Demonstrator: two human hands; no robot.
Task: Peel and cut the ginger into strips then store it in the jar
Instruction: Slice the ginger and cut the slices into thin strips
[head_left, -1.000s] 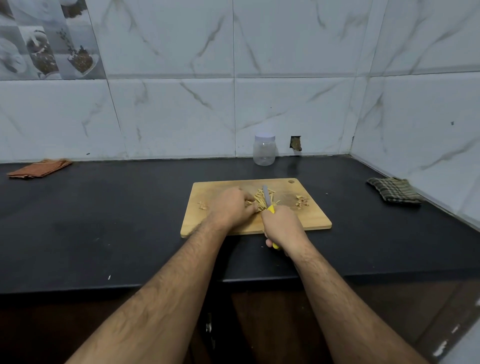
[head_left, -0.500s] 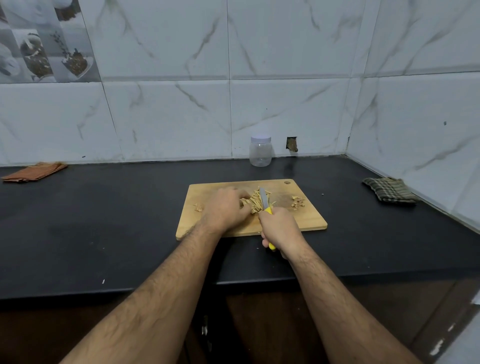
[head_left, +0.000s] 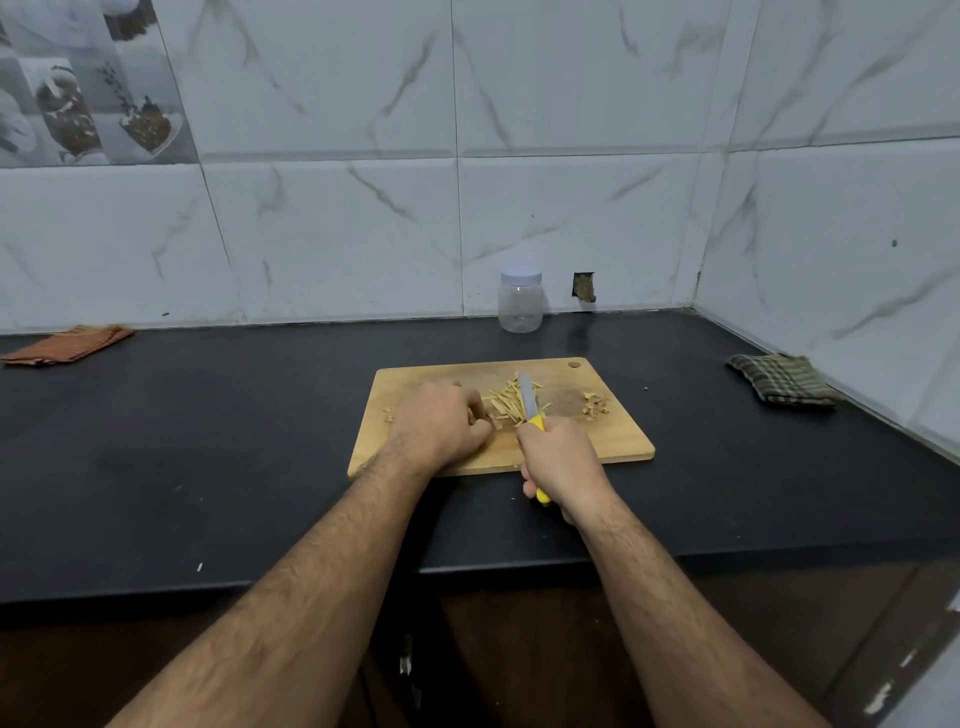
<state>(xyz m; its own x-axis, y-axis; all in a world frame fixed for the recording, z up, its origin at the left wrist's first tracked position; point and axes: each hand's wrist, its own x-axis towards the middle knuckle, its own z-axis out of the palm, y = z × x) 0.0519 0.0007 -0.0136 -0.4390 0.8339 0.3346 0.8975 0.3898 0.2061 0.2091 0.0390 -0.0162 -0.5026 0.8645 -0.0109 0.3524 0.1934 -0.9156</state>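
So the right hand (head_left: 563, 460) grips the yellow-handled knife (head_left: 531, 410), blade lying over the pile of ginger strips (head_left: 506, 402) mid-board. The left hand (head_left: 441, 426) sits curled just beside the pile, fingertips on the ginger; can't tell if it actually pinches a piece. The cutting board (head_left: 613, 441) lies near the black counter (head_left: 234, 441) front edge, with lots of bare counter to the left. The lidded jar (head_left: 520, 301) stands at the back wall, well apart from the board. Peel scraps (head_left: 595, 405) sit near the board's right edge.
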